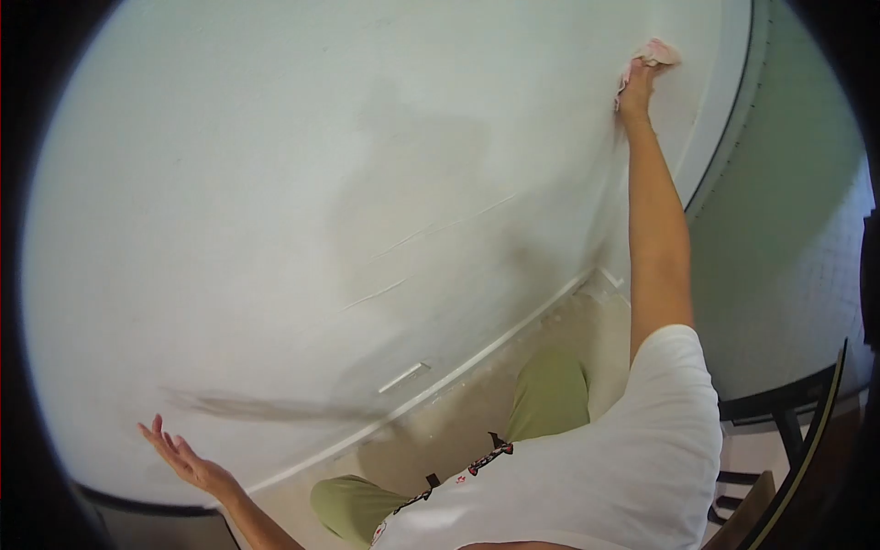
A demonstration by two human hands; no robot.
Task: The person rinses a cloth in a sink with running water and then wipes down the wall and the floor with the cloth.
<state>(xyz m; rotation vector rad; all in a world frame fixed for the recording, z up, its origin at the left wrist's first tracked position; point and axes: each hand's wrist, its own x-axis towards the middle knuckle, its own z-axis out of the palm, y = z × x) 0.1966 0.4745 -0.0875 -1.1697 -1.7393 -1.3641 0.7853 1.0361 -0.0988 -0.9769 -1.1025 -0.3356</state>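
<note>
High at the upper right, my right hand (pixel 636 95) presses a pink-and-white cloth (pixel 656 53) against the white wall (pixel 275 183), close to a corner. The fingers are partly covered by the cloth. My right arm is stretched out long. At the lower left, my left hand (pixel 183 458) is held up in front of the wall with its fingers apart and nothing in it. Whether its fingertips touch the wall I cannot tell. Thin raised lines (pixel 403 243) mark the wall's surface between the two hands.
A wall socket plate (pixel 403 378) sits low on the wall, above the white baseboard (pixel 495 350). At the right stand a greenish panel (pixel 779 211) beyond a frame edge and a dark-edged table or chair (pixel 793 431). A dark-rimmed object (pixel 165 527) is at the lower left.
</note>
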